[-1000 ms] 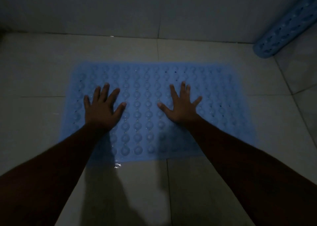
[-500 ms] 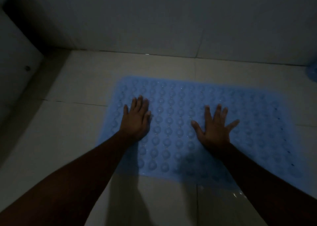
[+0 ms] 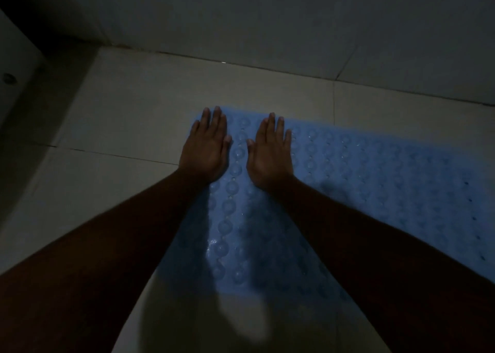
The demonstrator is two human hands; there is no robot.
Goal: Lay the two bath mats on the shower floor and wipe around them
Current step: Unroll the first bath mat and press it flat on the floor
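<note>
Both our hands have slid over to the left end of the mat since a moment ago, and now they sit much closer together. Before, our fingers were spread wide and our hands were far apart in the middle of the mat.

Now our left hand (image 3: 206,149) lies flat on the blue bath mat (image 3: 375,181), right at its far left corner. Our fingers are straight and side by side. Our right hand (image 3: 270,154) lies flat just beside it, with one row of bumps showing between the two thumbs. Both hands are open with palms down, and they hold nothing. They only press on the mat.

We see the mat lying flat on the shower floor (image 3: 128,116). It runs from our hands off to the right edge of the view. It has rows of round bumps and small holes. A little wet shine shows on the mat between our arms.

We see the pale floor tiles go up to the wall (image 3: 267,17) at the back. Our arms make dark shadows on the near part of the mat and floor. We see only one mat.
</note>
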